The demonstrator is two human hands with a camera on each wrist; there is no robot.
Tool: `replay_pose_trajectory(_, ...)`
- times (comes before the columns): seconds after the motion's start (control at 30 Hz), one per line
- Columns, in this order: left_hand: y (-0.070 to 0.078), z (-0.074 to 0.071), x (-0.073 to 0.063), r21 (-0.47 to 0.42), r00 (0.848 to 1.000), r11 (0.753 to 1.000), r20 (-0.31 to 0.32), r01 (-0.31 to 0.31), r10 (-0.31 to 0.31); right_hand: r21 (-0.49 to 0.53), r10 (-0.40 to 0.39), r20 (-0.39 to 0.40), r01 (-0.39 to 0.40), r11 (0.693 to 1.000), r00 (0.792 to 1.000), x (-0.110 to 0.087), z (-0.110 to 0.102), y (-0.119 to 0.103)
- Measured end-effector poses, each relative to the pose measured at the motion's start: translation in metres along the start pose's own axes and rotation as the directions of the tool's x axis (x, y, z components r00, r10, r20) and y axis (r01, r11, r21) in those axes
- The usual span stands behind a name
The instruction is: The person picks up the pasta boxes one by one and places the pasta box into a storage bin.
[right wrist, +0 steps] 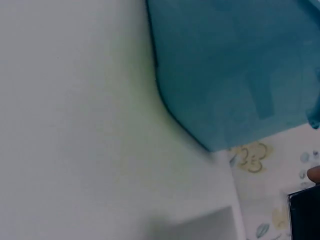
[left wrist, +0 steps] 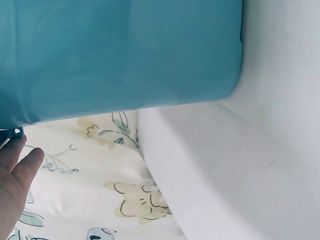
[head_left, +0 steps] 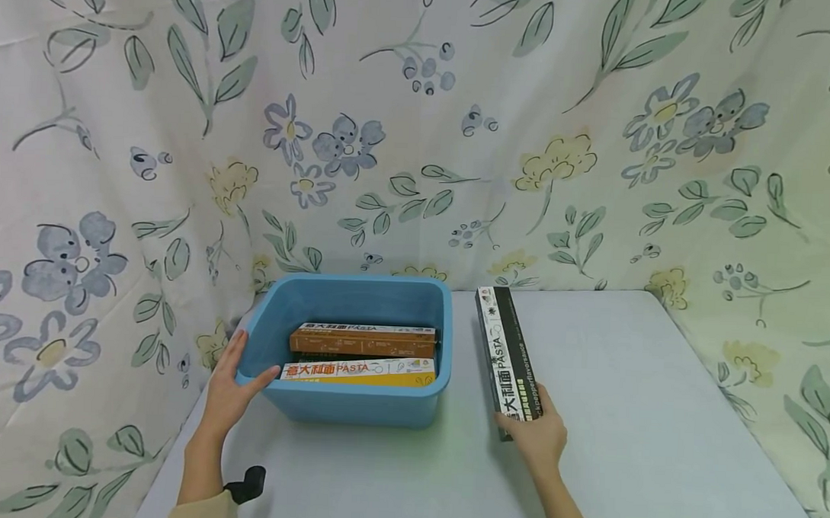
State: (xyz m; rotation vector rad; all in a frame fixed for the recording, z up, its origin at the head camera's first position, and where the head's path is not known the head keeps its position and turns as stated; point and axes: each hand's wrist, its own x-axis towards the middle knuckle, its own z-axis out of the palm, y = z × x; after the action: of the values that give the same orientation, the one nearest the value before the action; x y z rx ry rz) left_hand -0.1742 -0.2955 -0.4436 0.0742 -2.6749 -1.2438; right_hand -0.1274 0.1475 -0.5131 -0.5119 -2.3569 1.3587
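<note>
My right hand [head_left: 543, 440] grips the near end of a long black-and-white pasta box [head_left: 503, 346], tilted with its far end toward the back of the table. In the right wrist view, only a dark end of the pasta box [right wrist: 306, 215] and a fingertip show. My left hand [head_left: 227, 399] rests on the near left corner of a blue plastic bin [head_left: 355, 407], fingers extended along its side and thumb over the rim. Inside the bin lie a brown pasta box [head_left: 364, 342] and a yellow-and-white pasta box [head_left: 359, 370], with a dark strip between them.
The bin stands on a white table [head_left: 629, 419], left of the black box. A floral cloth [head_left: 419, 137] hangs behind the table and along both sides. Dark wrist mounts [head_left: 248, 485] sit at the cuffs.
</note>
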Motion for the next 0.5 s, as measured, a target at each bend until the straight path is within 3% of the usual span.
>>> replay_pose_trajectory(0.2, -0.002, 0.001, 0.001, -0.001, 1.0, 1.0, -0.008, -0.009, 0.009, 0.014, -0.046, -0.011, 0.046, 0.999, 0.999, 0.006, -0.012, -0.01)
replay_pose_trajectory(0.5, -0.001, 0.0, 0.001, 0.008, 1.0, 1.0, 0.0, -0.003, 0.003, 0.027, -0.056, 0.008, 0.056, 0.998, 0.998, 0.012, -0.03, -0.028)
